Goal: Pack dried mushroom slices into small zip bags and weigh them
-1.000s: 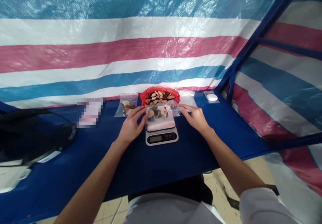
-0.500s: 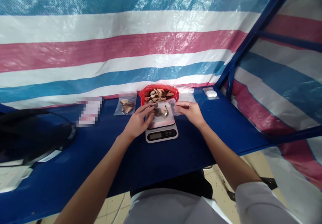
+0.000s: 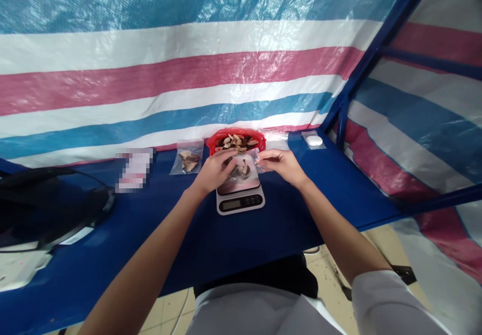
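A kitchen scale [image 3: 241, 203] with a pale platform and dark display panel stands on the blue table. Over its platform lies a clear plastic bag [image 3: 244, 170] with a few brown-and-cream dried pieces inside. My left hand [image 3: 215, 172] is closed at the bag's left side, its fingers curled over the plastic and partly hiding the contents. At the opposite edge, my right hand [image 3: 281, 165] pinches the bag between thumb and fingers. Just behind the scale sits a red bag [image 3: 212, 141] heaped with similar dried pieces [image 3: 237, 142].
Left of the red bag lies another filled clear bag [image 3: 187, 158]. A white rounded object [image 3: 314, 140] rests on plastic at the right. Farther left are a blurred-out packet [image 3: 134, 170] and a black bag-like item [image 3: 48, 202]. Striped sheeting [image 3: 181, 89] hangs behind the blue table [image 3: 286, 229].
The left hand has shifted slightly right over the bag, and the right hand has moved slightly left. The pieces inside have shifted a little. The camera view has tilted slightly.
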`<act>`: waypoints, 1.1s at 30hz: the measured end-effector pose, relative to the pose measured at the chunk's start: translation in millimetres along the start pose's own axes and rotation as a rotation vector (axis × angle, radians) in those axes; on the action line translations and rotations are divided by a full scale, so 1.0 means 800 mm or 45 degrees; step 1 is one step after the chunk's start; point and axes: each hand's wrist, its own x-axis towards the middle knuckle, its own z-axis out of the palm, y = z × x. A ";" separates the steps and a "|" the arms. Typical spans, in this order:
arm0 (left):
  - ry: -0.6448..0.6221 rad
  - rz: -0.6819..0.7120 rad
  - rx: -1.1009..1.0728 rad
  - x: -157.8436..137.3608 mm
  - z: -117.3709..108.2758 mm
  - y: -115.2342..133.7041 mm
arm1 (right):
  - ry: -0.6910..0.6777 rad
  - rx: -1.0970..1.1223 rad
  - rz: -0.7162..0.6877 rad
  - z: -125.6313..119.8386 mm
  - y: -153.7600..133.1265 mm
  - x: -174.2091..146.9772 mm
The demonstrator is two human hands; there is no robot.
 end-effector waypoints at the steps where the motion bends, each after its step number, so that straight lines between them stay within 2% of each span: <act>1: -0.022 -0.023 -0.029 0.005 0.000 0.003 | -0.021 -0.014 -0.019 0.000 -0.004 0.003; 7: -0.043 -0.168 -0.255 0.018 -0.004 0.014 | -0.144 -0.221 -0.218 -0.002 -0.032 0.026; 13: -0.053 -0.464 -0.494 0.029 -0.019 0.023 | -0.246 -0.418 -0.427 -0.001 -0.054 0.052; 16: -0.132 -0.572 -0.718 0.035 -0.026 0.032 | -0.318 -0.456 -0.482 0.002 -0.063 0.061; 19: -0.129 -0.611 -0.925 0.039 -0.025 0.036 | -0.382 -0.478 -0.502 0.003 -0.069 0.067; 22: -0.040 -0.641 -1.062 0.040 -0.015 0.033 | -0.395 -0.456 -0.498 0.002 -0.071 0.069; 25: 0.119 -0.662 -1.165 0.039 -0.001 0.026 | -0.338 -0.428 -0.486 -0.001 -0.066 0.070; 27: 0.245 -0.676 -1.220 0.037 0.008 0.024 | -0.239 -0.397 -0.473 -0.004 -0.058 0.070; 30: 0.427 -0.723 -1.337 0.033 0.022 0.026 | 0.005 -0.297 -0.408 -0.004 -0.038 0.068; 33: 0.605 -0.764 -1.415 0.029 0.033 0.034 | 0.142 -0.101 -0.176 0.003 -0.018 0.064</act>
